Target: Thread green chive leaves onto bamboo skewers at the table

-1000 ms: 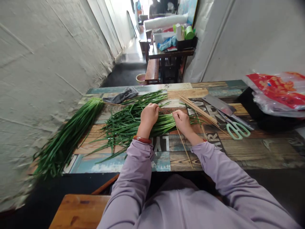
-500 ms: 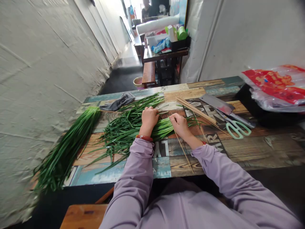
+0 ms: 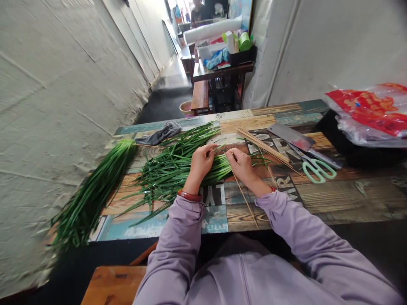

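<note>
A loose heap of green chive leaves lies across the patterned table. My left hand is closed on a gathered bunch of these chives near its stem end. My right hand pinches a thin bamboo skewer that runs from the bunch down toward the table's front edge. The two hands sit close together over the bunch. A second, tidy bundle of chives lies at the left end of the table.
A pile of bamboo skewers, a cleaver and green-handled scissors lie right of my hands. A grey cloth is at the far edge. Plastic bags sit far right. A wooden bench stands below.
My hands have drawn slightly closer together on the chive bunch. The camera view shifted a little; nothing else on the table moved.
</note>
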A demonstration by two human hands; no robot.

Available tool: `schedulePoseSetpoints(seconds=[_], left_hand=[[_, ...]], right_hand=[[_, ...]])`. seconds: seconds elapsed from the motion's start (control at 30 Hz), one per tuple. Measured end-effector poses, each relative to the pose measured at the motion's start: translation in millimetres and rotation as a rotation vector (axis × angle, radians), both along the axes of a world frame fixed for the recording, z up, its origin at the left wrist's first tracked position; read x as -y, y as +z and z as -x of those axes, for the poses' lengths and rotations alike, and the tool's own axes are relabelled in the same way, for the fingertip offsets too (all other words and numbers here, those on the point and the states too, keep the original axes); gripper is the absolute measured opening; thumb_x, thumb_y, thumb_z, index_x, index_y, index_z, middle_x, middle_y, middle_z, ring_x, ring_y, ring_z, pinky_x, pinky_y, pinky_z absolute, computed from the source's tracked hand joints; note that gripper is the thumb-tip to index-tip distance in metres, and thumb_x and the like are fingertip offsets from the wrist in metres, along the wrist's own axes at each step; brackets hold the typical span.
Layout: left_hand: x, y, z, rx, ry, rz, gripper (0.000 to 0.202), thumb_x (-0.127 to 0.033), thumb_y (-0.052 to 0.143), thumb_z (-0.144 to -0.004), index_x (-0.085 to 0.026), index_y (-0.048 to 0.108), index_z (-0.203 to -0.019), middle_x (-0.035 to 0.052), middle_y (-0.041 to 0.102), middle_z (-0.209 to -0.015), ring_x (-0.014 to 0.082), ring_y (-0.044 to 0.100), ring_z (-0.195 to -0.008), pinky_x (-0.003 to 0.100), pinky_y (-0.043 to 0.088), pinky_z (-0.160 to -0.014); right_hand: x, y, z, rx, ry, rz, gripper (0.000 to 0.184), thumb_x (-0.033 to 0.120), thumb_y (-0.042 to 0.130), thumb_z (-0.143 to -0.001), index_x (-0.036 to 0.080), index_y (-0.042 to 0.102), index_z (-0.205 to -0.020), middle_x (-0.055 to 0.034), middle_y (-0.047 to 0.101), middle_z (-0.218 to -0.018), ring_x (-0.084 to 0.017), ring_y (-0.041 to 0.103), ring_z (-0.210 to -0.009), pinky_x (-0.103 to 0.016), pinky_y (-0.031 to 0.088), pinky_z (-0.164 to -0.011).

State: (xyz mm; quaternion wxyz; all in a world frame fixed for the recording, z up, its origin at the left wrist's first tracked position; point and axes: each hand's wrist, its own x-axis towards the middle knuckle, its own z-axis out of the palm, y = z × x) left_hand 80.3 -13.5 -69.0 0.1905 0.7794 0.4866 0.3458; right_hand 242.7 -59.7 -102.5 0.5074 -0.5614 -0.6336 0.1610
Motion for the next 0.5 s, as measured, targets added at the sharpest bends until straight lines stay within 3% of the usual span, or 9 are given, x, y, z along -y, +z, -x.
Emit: schedulePoseSetpoints(seconds=[0.2, 0.5], left_hand=[[4.6, -0.7, -6.5, 0.065, -0.053, -0.051, 0.019, -0.021, 0.058, -0.089, -0.018, 0.076, -0.093, 0.0059, 0.075, -0.088, 0.019, 0.065, -0.083, 0.03, 0.048, -0.079], [10.4, 1.3, -13.1, 0.097, -0.057, -0.088, 0.016, -0.018, 0.058, -0.087, -0.018, 0.075, -0.088, 0.0052, 0.074, -0.087, 0.0173, 0.065, -0.081, 0.028, 0.047, -0.076]], right_hand=[[6.6, 6.9, -2.1, 0.019, 0.029, -0.046, 0.034, 0.046, 0.045, -0.097, 0.021, 0.066, -0.089, -0.0048, 0.073, -0.085, -0.018, 0.066, -0.075, -0.028, 0.046, -0.071], [9.8, 11.4, -4.0, 0.026, 0.007, -0.022, 0.037, 0.05, 0.046, -0.096, 0.02, 0.067, -0.091, -0.0051, 0.075, -0.086, -0.019, 0.068, -0.075, -0.029, 0.05, -0.073]])
